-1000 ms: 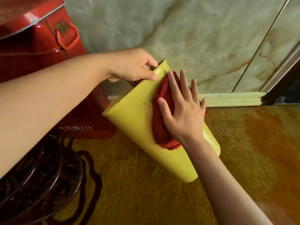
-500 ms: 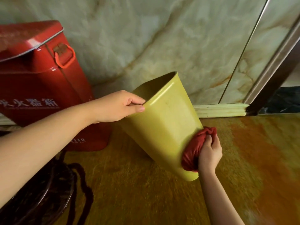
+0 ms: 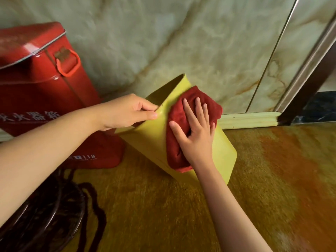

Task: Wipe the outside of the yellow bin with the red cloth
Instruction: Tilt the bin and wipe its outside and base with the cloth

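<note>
The marble-patterned wall [image 3: 181, 42] and the yellowish floor [image 3: 163, 206] frame the scene, with a red metal box [image 3: 36, 84] standing at the left against the wall. The yellow bin [image 3: 151, 142] is tilted just beside that box, its open mouth turned up and toward the wall and its base resting low on the floor or just above it; which of the two cannot be told.

The main risk is judged to lie in that tilt. The bin is steadied at one point of its rim only, so a hard push from the wiping hand could make the base skid on the smooth floor or twist the rim out of the pinch. The thin wall may also flex under pressure, leaving patches unwiped. The bunched cloth could roll beneath the palm instead of sliding flat.

The left hand [image 3: 127, 111] is brought in from the left with the forearm nearly level, and the rim is pinched between thumb and curled fingers. The right hand [image 3: 196, 135] is laid flat, fingers spread, pressing the red cloth [image 3: 176, 142] against the upper outer side of the bin, wrist bent back toward the person.
</note>
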A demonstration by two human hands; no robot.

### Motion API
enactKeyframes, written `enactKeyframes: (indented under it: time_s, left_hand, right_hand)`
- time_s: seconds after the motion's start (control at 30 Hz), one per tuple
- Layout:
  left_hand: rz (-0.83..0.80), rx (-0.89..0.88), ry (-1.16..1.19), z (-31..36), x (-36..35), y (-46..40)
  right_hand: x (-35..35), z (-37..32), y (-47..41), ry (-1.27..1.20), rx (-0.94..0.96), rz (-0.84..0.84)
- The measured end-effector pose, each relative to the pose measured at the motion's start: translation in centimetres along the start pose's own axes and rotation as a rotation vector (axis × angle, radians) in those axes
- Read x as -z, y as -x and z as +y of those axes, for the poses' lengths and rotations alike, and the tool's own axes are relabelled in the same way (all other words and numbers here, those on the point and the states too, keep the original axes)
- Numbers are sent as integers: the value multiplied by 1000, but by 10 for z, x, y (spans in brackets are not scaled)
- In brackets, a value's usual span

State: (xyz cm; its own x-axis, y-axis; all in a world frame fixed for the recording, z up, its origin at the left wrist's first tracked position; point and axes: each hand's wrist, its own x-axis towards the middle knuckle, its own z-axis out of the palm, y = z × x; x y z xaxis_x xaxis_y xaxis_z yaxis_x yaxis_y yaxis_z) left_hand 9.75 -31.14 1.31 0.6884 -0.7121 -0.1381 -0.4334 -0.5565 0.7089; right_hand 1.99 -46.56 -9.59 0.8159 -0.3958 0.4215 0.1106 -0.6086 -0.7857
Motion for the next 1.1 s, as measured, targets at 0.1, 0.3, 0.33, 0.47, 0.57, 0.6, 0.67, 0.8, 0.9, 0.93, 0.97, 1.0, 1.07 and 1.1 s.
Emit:
enactKeyframes:
  time_s: [0.1, 0.3, 0.33, 0.47, 0.57, 0.6, 0.67, 0.8, 0.9, 0.93, 0.97, 1.0, 1.07, 1.1]
  left_hand:
    - [41, 42, 97, -13, 5, 3]
    - [165, -31, 66, 8, -14, -24]
    - [172, -40, 55, 11, -15, -29]
    - [210, -38, 46, 12, -12, -39]
    - [190, -51, 38, 25, 2, -46]
    - [201, -43, 40, 31, 7, -50]
    - [176, -9, 37, 37, 12, -55]
    - [209, 68, 36, 35, -14, -63]
    - [69, -24, 17, 28, -14, -58]
    - [2, -48, -72, 21, -6, -50]
    - [-48, -48, -173, 11, 3, -41]
    - [-71, -34, -275, 2, 9, -30]
    - [-74, -10, -451, -20, 19, -14]
    - [-65, -13, -491, -27, 22, -10]
  right_hand:
    - [8, 54, 27, 25, -159, 24]
    - [25, 106, 49, -189, -704, 200]
    - [26, 103, 47, -216, -730, 236]
    - [20, 56, 26, -281, -489, 198]
    - [10, 5, -1, -210, -54, 80]
    - [6, -2, -7, -153, 43, 72]
    - [2, 2, -8, -96, 69, 71]
    - [-9, 36, 18, -185, -130, 134]
    - [-11, 48, 14, -232, -239, 253]
    - [-9, 53, 11, -237, -261, 257]
    - [-6, 57, 9, -243, -274, 261]
    - [-3, 61, 8, -251, -290, 274]
    - [0, 64, 6, -277, -332, 321]
    - [0, 62, 5, -292, -356, 348]
